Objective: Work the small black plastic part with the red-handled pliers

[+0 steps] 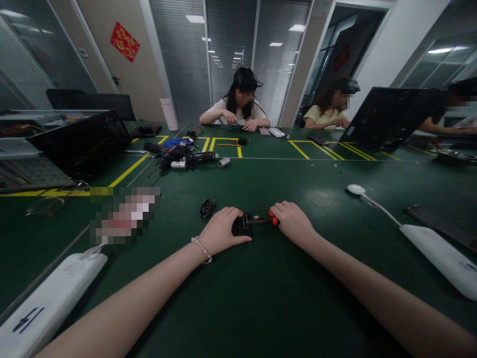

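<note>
On the green tabletop, my left hand (220, 231) is closed around a small flat black piece (244, 226), steadying it between thumb and fingers. A bracelet circles that wrist. My right hand (293, 222) grips the red handles of a pair of pliers (264, 219). The pliers point left, with their jaws at the black piece's right edge; whether they bite on it I cannot make out. Just beyond my left hand lies a small black part (206, 208) with an uneven, open-looking shape.
A heap of dark tools and cables (182, 154) lies farther back left. White elongated devices flank me, one left (55, 293) and one right (436, 253). Eyeglasses (44, 206) rest at the left. Black panels (395, 117) stand on both sides. A co-worker (238, 107) sits opposite.
</note>
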A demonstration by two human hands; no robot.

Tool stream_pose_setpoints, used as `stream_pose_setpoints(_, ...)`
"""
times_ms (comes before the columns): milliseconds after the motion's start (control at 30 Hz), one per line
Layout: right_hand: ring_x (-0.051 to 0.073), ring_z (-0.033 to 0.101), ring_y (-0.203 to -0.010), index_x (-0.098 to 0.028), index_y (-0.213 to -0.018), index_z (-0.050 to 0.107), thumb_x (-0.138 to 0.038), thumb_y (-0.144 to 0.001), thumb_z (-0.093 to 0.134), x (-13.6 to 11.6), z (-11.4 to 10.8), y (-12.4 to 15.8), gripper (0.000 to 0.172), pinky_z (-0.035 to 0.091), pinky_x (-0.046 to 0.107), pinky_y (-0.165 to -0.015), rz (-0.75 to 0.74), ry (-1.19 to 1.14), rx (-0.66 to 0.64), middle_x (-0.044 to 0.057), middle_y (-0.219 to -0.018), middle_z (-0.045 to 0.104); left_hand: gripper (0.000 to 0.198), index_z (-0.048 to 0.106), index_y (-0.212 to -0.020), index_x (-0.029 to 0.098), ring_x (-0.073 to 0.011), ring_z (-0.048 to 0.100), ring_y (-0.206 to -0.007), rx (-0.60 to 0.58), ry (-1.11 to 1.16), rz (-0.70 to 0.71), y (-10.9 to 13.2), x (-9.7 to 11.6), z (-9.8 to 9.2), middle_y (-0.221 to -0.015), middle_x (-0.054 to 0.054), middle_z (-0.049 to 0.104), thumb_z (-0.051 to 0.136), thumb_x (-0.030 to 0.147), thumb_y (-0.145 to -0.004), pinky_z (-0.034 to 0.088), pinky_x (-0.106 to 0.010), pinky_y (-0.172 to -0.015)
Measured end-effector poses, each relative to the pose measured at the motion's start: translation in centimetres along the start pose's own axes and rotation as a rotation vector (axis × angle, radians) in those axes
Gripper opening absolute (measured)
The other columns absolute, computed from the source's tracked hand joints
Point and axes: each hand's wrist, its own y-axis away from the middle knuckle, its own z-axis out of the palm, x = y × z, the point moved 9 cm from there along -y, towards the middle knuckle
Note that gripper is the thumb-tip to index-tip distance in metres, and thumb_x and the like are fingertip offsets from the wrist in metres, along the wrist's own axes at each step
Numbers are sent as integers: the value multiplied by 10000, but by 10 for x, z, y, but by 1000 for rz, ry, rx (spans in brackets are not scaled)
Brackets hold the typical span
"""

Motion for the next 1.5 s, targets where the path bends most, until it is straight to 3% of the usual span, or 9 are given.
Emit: stream_pose_setpoints(1500,191,505,-830,-136,-928,569,-29,-722,427,-1,-1,0,271,373,318,-740,2,-4,31,81,-914,591,525,471,-1016,178,-238,509,-933,1,5,-4,0,-1,1,-1009,-66,538,630,518,-650,434,-369,-787)
